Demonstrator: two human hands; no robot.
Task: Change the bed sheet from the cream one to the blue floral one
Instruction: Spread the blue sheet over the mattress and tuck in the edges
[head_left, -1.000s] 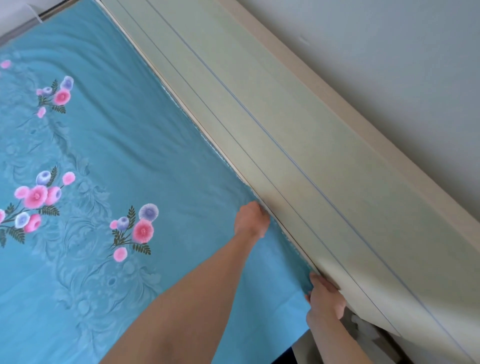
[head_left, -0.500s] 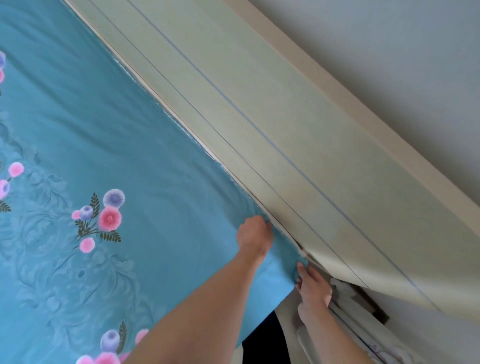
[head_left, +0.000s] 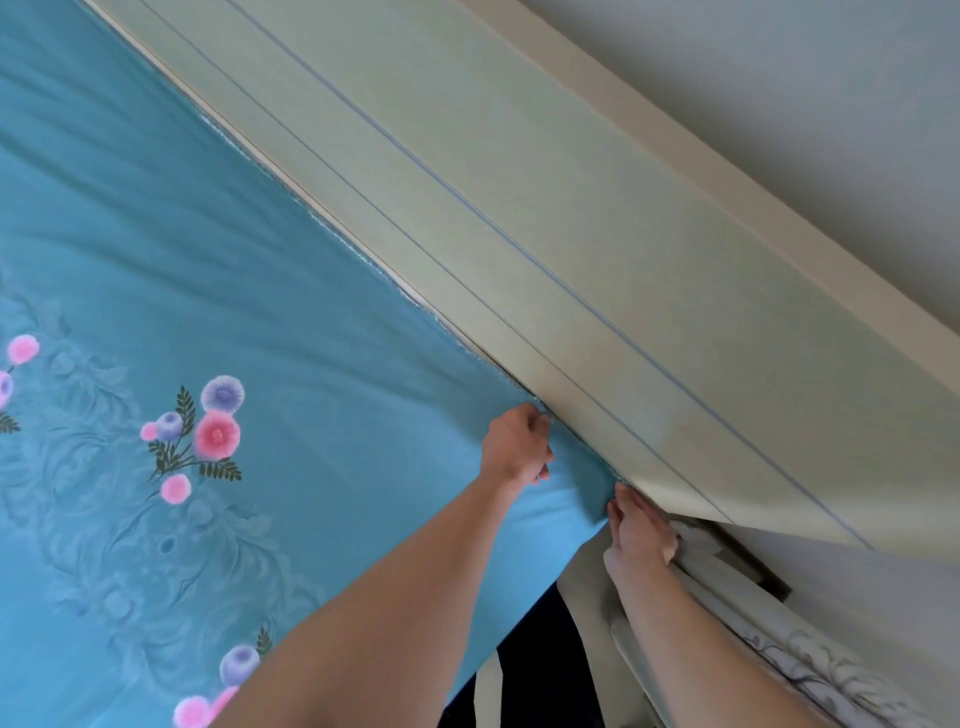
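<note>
While spread flat, blue floral sheet (head_left: 234, 234) edge lies under left hand (head_left: 517, 447).

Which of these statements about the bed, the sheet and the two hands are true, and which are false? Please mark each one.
1. The blue floral sheet lies spread over the bed. True.
2. The left hand rests at the sheet's edge beside the pale green headboard. True.
3. The right hand is lifted in the air, far from the sheet. False: its fingers touch the sheet's corner at the headboard.
4. The flowers printed on the sheet are yellow. False: they are pink and purple.
5. The sheet's long edge runs along the headboard. True.
</note>
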